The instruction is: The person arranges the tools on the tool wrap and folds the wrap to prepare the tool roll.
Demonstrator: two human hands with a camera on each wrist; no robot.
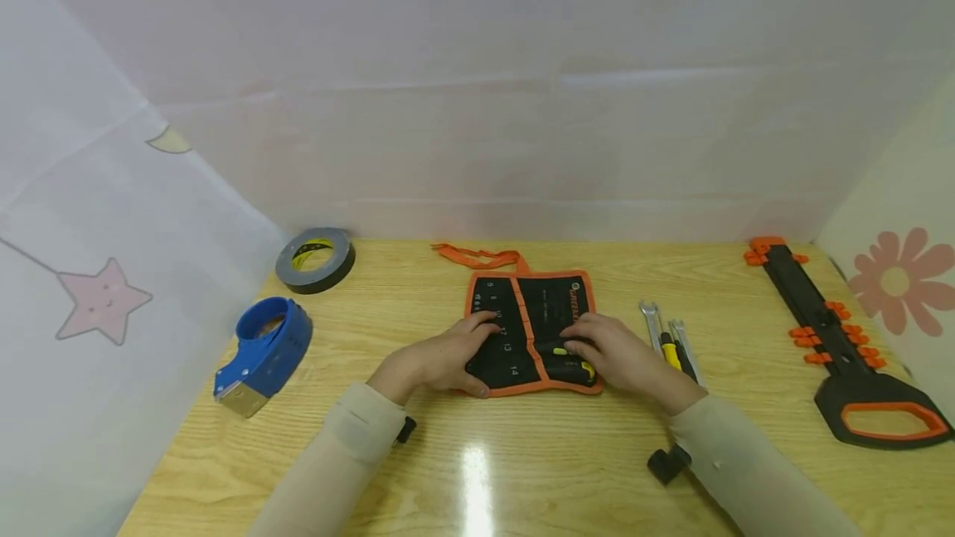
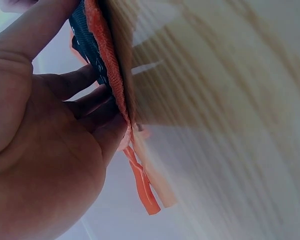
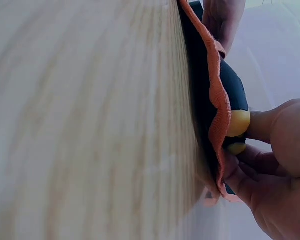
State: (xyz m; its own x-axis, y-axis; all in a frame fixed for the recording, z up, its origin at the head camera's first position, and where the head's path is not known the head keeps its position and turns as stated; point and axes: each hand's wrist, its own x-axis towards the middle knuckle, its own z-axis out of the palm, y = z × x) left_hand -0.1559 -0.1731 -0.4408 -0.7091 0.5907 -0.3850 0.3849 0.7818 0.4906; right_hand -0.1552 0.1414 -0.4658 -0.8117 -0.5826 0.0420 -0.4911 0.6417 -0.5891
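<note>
The left hand [image 1: 442, 357] lies loose on the pouch [image 1: 554, 305], grasping nothing, its fingers spread over the numbered half and its thumb at the near edge. The right hand [image 1: 608, 352] rests at the pouch's right edge with bent fingers; whether it pinches anything there cannot be told. The pouch lies opened out on the bench [image 1: 418, 471], under and between both hands. It is black cloth edged all round in orange, with an orange band running down its middle between the left and right fingers. White numbers run down the part beside the left fingers, 12, 13 and 14 among them; lettering is printed sideways beyond the right hand. The part under the right hand bulges, and its rim looks wavy from the right wrist. A rounded yellow end [image 3: 238, 123] shows by the right thumb, with a smaller yellow tip [image 3: 236, 148] between thumb and fingers. A crumpled orange strap [image 1: 477, 255] trails from the pouch's far edge, beyond the left hand. Just right of the right hand lie two wrenches [image 1: 651, 323] and a yellow-and-black screwdriver [image 1: 671, 352]; left of the left hand, well apart, sits a blue dispenser [image 1: 293, 350].
</note>
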